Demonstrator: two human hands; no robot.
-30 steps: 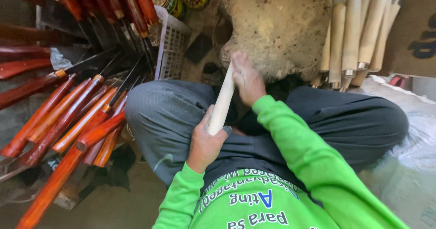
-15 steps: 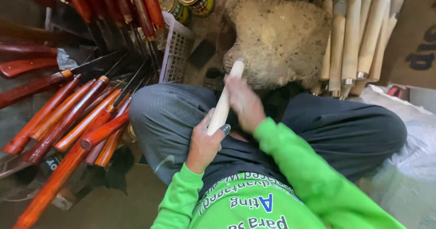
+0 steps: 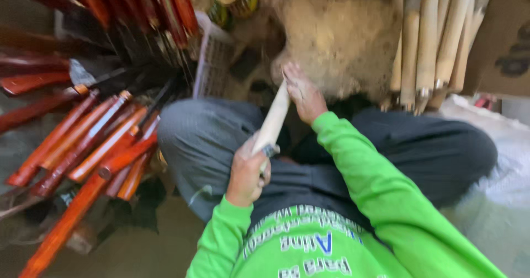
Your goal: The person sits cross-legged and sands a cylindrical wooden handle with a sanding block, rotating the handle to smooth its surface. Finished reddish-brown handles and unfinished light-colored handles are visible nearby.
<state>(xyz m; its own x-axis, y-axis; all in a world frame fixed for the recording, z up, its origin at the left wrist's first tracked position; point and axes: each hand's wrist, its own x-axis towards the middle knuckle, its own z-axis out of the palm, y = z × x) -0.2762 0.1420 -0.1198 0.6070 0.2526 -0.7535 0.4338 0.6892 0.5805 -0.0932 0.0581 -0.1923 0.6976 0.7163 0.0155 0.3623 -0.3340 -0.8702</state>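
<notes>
The person sits cross-legged in grey trousers (image 3: 386,145) and a bright green long-sleeved shirt (image 3: 353,201), and across the lap rises a pale, smooth, unvarnished wooden handle (image 3: 274,118), round in section and slightly tapered, tilted up and away from the body. The left hand (image 3: 247,170) is clenched around its lower end, where a small dark metal part shows just above the fingers. The right hand (image 3: 302,93) lies on the handle's upper end with the fingers curled over it; the frame is motion-blurred there, so it seems to be a grip, though it may only be a press. The two hands are well apart along the stick. Behind the upper end sits a rough, buff, lumpy stone-like block (image 3: 337,41). To the right of it stands a row of bare, light wooden handles (image 3: 430,41), and to the left lies a fan of glossy red-orange varnished handles (image 3: 94,140) near a white plastic lattice basket (image 3: 212,57).
</notes>
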